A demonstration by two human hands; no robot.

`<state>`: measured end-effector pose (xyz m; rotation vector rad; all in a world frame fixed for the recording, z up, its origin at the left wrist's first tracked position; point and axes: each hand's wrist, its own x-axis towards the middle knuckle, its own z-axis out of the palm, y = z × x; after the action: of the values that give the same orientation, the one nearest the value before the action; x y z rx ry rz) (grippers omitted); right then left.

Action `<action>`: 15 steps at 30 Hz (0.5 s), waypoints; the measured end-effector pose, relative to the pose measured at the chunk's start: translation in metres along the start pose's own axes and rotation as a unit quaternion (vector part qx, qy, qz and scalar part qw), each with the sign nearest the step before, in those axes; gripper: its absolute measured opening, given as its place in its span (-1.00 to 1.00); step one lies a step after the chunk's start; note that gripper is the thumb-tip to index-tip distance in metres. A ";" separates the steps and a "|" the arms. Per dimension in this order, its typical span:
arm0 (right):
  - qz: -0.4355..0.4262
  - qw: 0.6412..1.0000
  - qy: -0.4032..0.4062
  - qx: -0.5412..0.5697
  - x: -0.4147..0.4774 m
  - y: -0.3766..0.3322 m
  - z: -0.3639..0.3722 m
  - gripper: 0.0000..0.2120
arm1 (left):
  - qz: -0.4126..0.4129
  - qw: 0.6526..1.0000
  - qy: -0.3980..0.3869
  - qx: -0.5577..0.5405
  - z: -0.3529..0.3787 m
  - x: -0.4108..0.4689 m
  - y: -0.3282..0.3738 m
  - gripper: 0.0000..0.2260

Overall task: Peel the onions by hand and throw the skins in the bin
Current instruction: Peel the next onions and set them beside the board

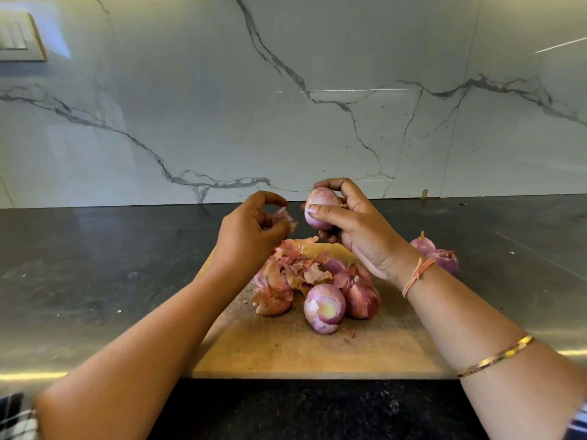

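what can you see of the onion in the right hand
The onion is small, roundish, pale pink-purple and glossy, looking mostly peeled, with a dry brownish scrap at its right edge. It is held in the air above the far end of the wooden board. The right hand grips it, thumb across the front, fingers curled over the top. The left hand, beside it but apart, pinches a torn piece of skin.

Worn wooden cutting board (286,347), glossy marble backsplash (286,122), papery onion skins (287,265)
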<state>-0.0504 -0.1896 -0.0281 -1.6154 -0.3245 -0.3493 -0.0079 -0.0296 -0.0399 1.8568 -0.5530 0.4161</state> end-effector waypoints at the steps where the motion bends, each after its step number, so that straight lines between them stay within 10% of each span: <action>1: 0.001 1.000 0.006 0.005 0.001 0.001 -0.001 -0.67 | 0.003 1.000 -0.012 -0.001 0.000 -0.001 0.001 -0.88; 15: 0.056 0.992 0.017 0.109 0.002 -0.003 0.002 -0.84 | 0.126 0.989 0.006 0.079 0.000 -0.005 0.010 -0.73</action>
<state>-0.0499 -0.1871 -0.0248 -1.4044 -0.2364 -0.2467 -0.0179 -0.0315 -0.0345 1.9396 -0.7693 0.6549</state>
